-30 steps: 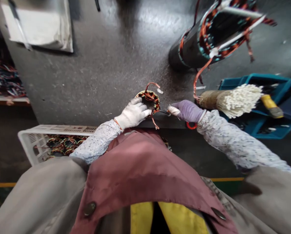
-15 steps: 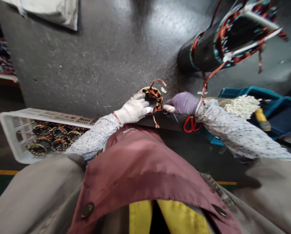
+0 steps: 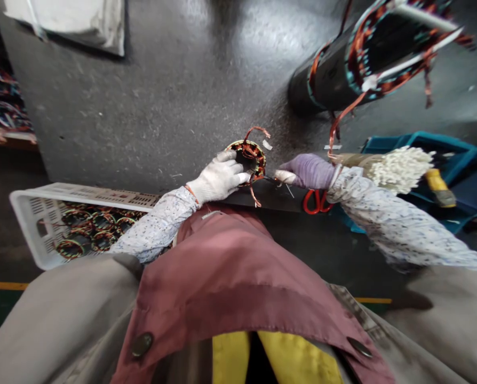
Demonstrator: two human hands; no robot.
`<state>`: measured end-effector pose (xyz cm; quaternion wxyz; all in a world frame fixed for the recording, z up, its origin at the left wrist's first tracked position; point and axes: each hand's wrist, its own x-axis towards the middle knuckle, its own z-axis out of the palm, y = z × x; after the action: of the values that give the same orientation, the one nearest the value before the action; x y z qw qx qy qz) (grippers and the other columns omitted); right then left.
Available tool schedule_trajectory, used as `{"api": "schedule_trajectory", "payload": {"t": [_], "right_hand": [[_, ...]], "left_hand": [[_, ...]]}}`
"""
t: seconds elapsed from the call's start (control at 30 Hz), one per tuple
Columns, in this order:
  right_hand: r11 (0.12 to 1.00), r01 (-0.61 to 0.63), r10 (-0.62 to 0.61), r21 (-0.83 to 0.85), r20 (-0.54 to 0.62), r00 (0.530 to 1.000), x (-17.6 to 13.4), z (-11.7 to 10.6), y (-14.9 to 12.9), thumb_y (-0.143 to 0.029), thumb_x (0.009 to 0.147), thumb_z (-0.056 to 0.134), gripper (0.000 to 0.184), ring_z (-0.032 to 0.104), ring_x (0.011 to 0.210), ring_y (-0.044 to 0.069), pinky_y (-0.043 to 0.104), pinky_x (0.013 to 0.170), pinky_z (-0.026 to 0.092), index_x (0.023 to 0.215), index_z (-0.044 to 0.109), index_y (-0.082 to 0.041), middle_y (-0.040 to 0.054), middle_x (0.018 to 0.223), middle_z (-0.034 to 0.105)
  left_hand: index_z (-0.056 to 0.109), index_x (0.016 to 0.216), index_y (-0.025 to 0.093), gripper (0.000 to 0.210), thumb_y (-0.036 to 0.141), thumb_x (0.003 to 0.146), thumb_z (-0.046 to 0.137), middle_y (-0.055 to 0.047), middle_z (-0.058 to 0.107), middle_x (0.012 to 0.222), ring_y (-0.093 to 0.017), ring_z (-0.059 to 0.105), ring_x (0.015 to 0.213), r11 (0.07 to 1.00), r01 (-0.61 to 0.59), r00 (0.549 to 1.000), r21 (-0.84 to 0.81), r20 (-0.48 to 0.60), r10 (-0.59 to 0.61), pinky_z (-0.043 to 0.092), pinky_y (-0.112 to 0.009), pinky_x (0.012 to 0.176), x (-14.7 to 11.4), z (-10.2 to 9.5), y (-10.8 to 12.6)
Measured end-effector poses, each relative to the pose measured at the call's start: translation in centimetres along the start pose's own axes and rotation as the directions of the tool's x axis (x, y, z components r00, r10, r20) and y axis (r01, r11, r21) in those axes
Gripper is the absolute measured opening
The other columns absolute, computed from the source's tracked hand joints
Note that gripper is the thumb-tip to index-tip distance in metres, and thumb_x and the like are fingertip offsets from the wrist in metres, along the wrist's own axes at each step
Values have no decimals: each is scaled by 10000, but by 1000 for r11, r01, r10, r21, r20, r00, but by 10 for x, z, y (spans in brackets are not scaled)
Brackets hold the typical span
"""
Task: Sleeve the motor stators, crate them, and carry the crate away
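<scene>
A small ring-shaped motor stator (image 3: pixel 259 169) with copper windings stands at the table's near edge, twisted copper leads sticking out above and below it. My left hand (image 3: pixel 218 176), in a white knit glove, grips its left and near side, fingers over the rim. Just to the right, my right hand (image 3: pixel 305 172), in a purple-wrapped glove with a whitish thumb, is closed in a pinch. A thin dark strand runs between the stator and those fingertips; what exactly they hold is too small to make out. Red scissor-like handles (image 3: pixel 316 202) show below this hand.
A white crate (image 3: pixel 29 229) at left holds several stators. A large wound stator (image 3: pixel 322 80) lies at the back right. A bundle of white sleeves (image 3: pixel 400 168), a yellow-handled tool (image 3: pixel 436 184) and blue bins (image 3: pixel 426 140) are at right. White folded sacking (image 3: pixel 74 24) lies back left.
My right hand has drawn slightly to the right, away from the stator, so a thin strand shows between. My left hand stays on the stator. The view has shifted a little.
</scene>
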<state>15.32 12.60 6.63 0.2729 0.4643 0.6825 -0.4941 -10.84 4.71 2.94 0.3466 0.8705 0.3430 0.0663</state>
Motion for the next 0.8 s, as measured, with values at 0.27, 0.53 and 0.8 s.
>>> {"api": "schedule_trajectory", "payload": {"t": [0.27, 0.53, 0.8], "right_hand": [[991, 103, -100, 85, -42, 994, -18, 6, 3, -639, 840, 529, 521, 456, 507, 109, 256, 530, 299, 615, 614, -177, -7, 494, 516], [725, -61, 310, 686, -245, 919, -35, 71, -18, -840, 749, 396, 678, 462, 455, 122, 262, 454, 345, 611, 536, -191, 42, 527, 531], [461, 136, 598, 877, -420, 683, -85, 94, -63, -812, 834, 278, 785, 399, 362, 116, 222, 322, 302, 1091, 622, -156, -25, 493, 488]], "left_hand": [[696, 1138, 238, 287, 301, 876, 597, -69, 705, 990, -253, 625, 1052, 1000, 11, 1000, 17, -29, -11, 346, -491, 1109, -2, 2, -1], [700, 1119, 221, 289, 306, 852, 624, -83, 694, 956, -274, 624, 1017, 998, 58, 998, 34, -29, -57, 360, -511, 1081, -1, 5, 3], [666, 1188, 217, 333, 290, 864, 637, -95, 667, 1224, -268, 578, 1196, 890, 249, 922, -382, -187, -338, 346, -497, 1130, -19, -23, 41]]}}
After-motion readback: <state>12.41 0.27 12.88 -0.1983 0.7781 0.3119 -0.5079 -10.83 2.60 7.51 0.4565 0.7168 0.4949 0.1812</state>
